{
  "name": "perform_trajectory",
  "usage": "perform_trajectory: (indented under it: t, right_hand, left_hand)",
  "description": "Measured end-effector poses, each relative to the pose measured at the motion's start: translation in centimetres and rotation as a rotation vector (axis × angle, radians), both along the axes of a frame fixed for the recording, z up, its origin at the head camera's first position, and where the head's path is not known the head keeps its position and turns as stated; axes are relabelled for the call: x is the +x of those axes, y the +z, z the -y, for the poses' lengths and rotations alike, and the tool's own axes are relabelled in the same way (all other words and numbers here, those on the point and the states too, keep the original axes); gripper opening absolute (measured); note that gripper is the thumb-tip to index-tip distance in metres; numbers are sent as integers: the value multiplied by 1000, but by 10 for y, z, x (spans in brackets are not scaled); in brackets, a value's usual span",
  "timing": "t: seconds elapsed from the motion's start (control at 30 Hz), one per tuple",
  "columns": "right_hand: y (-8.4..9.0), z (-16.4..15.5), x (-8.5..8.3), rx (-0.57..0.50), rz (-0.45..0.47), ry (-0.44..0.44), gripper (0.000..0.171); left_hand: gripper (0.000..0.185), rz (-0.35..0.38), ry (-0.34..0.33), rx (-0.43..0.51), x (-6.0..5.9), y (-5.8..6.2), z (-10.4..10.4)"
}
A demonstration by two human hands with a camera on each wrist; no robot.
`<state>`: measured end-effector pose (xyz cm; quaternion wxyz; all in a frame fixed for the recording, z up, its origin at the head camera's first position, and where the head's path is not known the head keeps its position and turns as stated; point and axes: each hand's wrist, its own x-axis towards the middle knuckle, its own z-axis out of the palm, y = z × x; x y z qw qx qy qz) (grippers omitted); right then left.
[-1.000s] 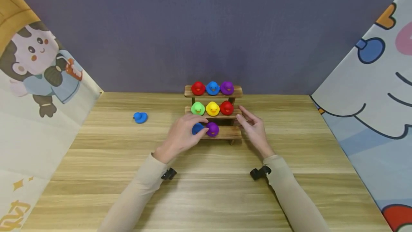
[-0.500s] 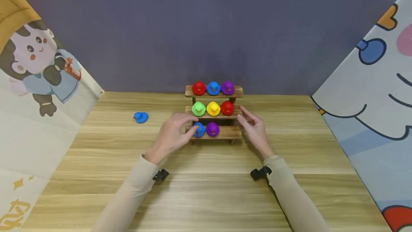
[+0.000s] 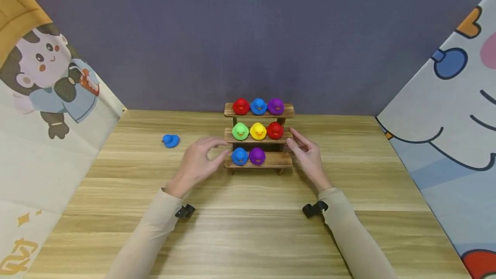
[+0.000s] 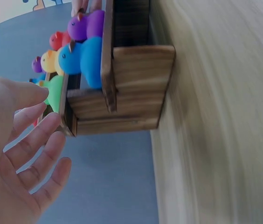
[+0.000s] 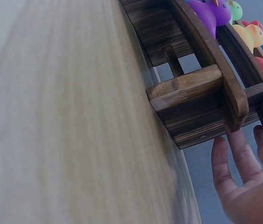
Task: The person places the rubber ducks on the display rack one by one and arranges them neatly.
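Note:
A three-step wooden shelf (image 3: 277, 160) holds small rubber ducks. On its lowest step sit a blue duck (image 3: 240, 156) and a purple duck (image 3: 257, 156), side by side. The middle step bears a green duck (image 3: 240, 131), a yellow duck (image 3: 258, 131) and a red duck (image 3: 275, 131). My left hand (image 3: 199, 158) is just off the shelf's left end, thumb and fingers spread with nothing between them; the left wrist view shows its palm (image 4: 10, 186). At the right end, my right hand (image 3: 308, 158) touches the shelf with fingers extended.
Another red duck (image 3: 241, 106), blue duck (image 3: 258, 106) and purple duck (image 3: 276, 106) stand on the top step. A loose blue duck (image 3: 171, 141) lies on the wooden table (image 3: 240, 236), left of the shelf. A dark wall (image 3: 248, 38) rises behind.
My left hand has drawn back leftward, from over the blue duck on the lowest step to beside the shelf, uncovering that duck. The right hand stays at the shelf's right end.

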<state>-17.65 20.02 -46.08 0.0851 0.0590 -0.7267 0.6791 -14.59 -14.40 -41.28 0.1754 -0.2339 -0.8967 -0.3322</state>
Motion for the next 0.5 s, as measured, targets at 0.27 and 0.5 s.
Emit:
perform_trajectory:
  t: [0.27, 0.5]
  right_hand:
    - [-2, 0, -1, 0, 5, 1, 49]
    - [1, 0, 1, 5, 6, 3, 49]
  left_hand:
    - [24, 23, 44, -13, -2, -6, 20]
    - [26, 24, 107, -9, -5, -9, 40]
